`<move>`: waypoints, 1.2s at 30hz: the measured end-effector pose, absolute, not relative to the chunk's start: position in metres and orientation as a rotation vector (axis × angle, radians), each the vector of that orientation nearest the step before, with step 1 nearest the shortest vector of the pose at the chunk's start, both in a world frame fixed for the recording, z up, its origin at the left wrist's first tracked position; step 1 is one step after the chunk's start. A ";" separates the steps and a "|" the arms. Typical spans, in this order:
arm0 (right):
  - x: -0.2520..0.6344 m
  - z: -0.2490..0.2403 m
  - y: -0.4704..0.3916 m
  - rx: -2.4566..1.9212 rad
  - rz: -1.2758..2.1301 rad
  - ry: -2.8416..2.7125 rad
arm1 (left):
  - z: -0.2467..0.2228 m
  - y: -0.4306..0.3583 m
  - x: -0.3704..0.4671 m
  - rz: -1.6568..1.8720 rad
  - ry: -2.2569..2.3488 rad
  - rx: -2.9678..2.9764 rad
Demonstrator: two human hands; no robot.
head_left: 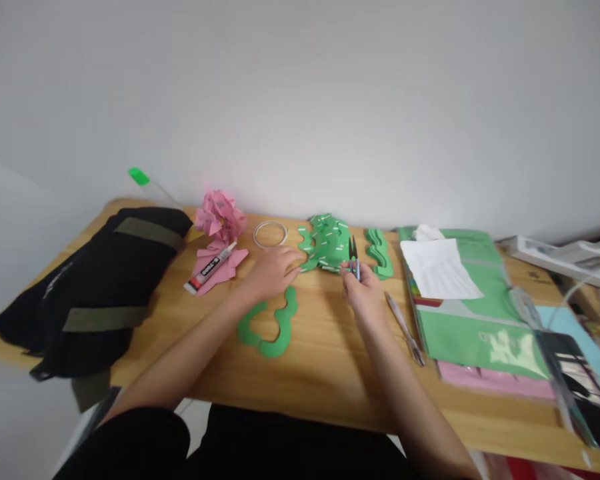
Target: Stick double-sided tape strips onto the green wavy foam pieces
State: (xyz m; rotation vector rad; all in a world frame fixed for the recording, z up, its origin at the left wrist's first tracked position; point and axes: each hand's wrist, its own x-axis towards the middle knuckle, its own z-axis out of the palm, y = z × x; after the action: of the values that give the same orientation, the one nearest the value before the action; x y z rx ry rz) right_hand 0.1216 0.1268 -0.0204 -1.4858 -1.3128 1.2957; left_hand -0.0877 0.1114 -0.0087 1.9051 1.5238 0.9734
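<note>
My left hand (277,272) is open, thumb and forefinger apart, at the left edge of a pile of cut green paper pieces (330,241) with white dashes. Whether its fingertips touch the paper I cannot tell. In my right hand (364,288) is a pair of small snips (354,257), fingers closed round it and dark blades pointing away from me. The blades are beside the right edge of the pile. Plain green wavy strips (377,252) lie stacked just right of the snips. Nearer me, below my left hand, curls a green wavy cutout (275,347).
Left are a pink paper flower (220,215), a glue tube (210,268) on pink paper (236,260) and a black garment (110,287). A wire coil (255,235) lies behind my left hand. Rightward are a pen (403,321), green packet (475,340) and white paper (440,267).
</note>
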 end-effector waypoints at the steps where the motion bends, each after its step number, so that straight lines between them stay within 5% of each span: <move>1: 0.121 -0.019 0.119 -1.498 1.316 -1.341 | -0.008 0.101 -0.096 0.937 1.546 1.903; 16: 0.080 -0.025 0.079 -1.570 1.540 -1.682 | -0.027 -0.023 -0.083 0.503 1.585 2.062; 25: 0.097 -0.009 0.093 -1.703 1.362 -1.830 | -0.021 -0.020 -0.097 0.589 1.760 2.091; 31: 0.121 -0.002 0.093 -1.917 1.056 -1.803 | -0.025 -0.036 -0.119 0.297 1.887 2.309; 36: 0.117 0.002 0.076 -1.775 1.128 -1.760 | -0.028 -0.077 -0.117 0.199 1.726 2.523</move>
State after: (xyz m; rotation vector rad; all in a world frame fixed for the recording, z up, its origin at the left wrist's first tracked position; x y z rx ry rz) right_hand 0.1169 0.0764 0.0022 -1.7745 -1.7601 1.1279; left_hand -0.1167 -0.0767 -0.0283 2.5232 1.7262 0.1985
